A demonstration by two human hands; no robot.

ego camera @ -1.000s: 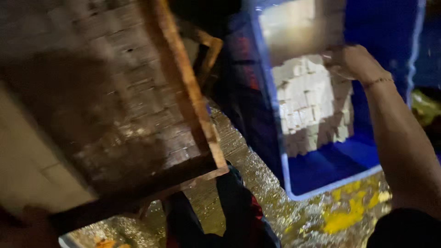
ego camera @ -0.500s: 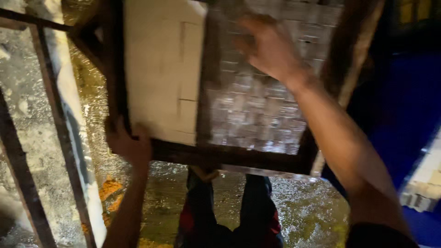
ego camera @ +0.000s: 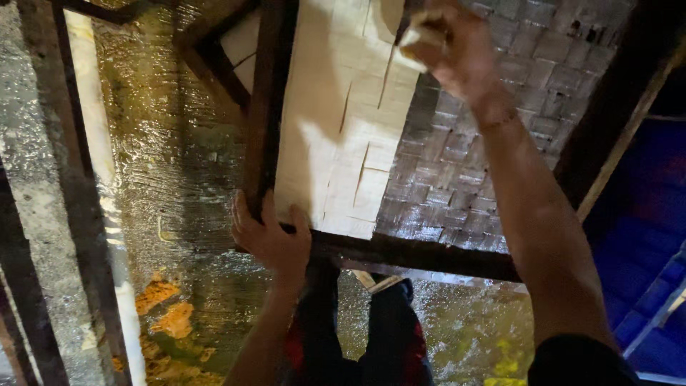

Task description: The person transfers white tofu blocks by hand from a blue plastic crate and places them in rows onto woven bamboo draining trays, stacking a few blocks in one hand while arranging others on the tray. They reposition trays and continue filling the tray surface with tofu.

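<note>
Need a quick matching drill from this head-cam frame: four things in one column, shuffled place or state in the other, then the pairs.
1. left hand
2. right hand
3. pale cut blocks
4. blue crate

a. lying in the left part of the tray
b. at the right edge of view
c. gripping the wooden tray at its near rim
d. holding a pale piece over the tray

Pairs: 1-c, 2-d, 3-a, 4-b

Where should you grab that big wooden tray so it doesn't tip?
Probably by the dark wooden frame, from the near edge, as the left hand does at its corner. The woven bottom looks thin, and the pale blocks crowd the left side.
</note>
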